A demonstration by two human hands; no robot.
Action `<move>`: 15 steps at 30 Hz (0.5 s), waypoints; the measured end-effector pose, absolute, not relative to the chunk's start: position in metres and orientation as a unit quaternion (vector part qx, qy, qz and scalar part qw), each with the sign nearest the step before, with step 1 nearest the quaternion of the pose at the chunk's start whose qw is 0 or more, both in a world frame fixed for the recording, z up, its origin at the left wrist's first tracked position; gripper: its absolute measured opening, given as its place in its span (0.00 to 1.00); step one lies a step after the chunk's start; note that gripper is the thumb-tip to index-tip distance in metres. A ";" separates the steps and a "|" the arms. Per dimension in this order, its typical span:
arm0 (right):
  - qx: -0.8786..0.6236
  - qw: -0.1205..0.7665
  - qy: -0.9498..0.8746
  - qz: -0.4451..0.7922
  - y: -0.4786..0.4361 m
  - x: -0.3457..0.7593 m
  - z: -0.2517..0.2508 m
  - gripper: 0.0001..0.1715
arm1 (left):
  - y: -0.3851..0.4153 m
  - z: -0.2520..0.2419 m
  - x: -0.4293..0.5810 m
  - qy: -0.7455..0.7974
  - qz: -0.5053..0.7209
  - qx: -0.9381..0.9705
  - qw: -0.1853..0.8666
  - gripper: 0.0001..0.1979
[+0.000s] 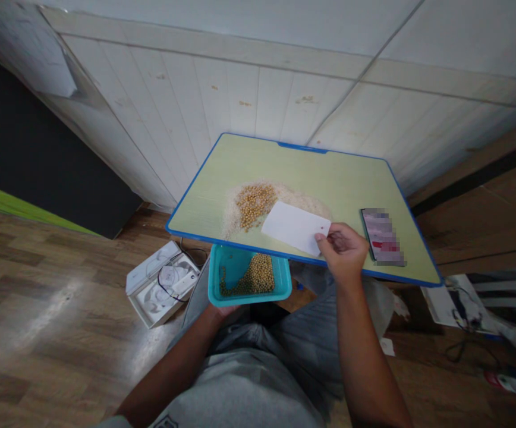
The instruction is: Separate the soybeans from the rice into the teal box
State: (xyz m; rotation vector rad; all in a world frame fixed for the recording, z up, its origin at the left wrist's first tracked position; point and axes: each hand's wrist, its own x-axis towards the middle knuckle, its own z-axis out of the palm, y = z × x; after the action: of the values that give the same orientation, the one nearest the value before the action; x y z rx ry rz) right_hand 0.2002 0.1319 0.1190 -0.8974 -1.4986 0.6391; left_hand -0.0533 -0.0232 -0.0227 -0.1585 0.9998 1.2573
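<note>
My right hand (345, 248) pinches one end of a white card (294, 228) between thumb and fingers, over the pale yellow, blue-rimmed table (329, 172). The card's far end reaches a heap of soybeans (254, 205). Whitish grains (300, 199) lie around and behind these beans. Below the table's near edge, a turquoise plastic tub (286, 279) contains more soybeans (261, 273) along with smaller greenish beans (232, 288). My left hand (227, 309) supports this tub from underneath; most of its fingers are hidden by it.
A phone (383, 236) lies on the table's right side. An open white box (164, 285) with a cable stands on the wooden floor at left. Cables and a white item (456, 303) are at lower right. The panelled wall (240, 89) rises behind the table.
</note>
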 end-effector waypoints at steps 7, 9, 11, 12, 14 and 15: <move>-0.383 0.595 -0.688 0.163 0.108 0.200 0.125 0.08 | -0.017 0.016 -0.042 0.414 0.565 -0.030 0.713 0.26; -0.355 0.596 -0.711 0.111 0.095 0.199 0.130 0.09 | -0.014 0.032 -0.038 0.389 0.566 -0.010 0.727 0.25; -0.328 0.588 -0.734 0.085 0.083 0.197 0.134 0.12 | -0.012 0.043 -0.035 0.367 0.564 0.002 0.740 0.23; -0.319 0.575 -0.749 0.081 0.079 0.196 0.136 0.12 | -0.011 0.046 -0.034 0.359 0.562 0.005 0.746 0.22; -0.303 0.559 -0.768 0.074 0.073 0.194 0.138 0.14 | -0.011 0.048 -0.034 0.353 0.559 -0.001 0.750 0.20; -0.296 0.553 -0.775 0.072 0.071 0.194 0.138 0.15 | -0.012 0.046 -0.035 0.357 0.559 -0.008 0.749 0.20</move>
State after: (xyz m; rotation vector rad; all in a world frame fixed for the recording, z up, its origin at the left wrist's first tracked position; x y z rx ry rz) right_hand 0.1939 0.0713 0.1375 -0.7002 -1.8328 0.1708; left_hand -0.0352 -0.0118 0.0460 -0.0169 0.7805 1.2216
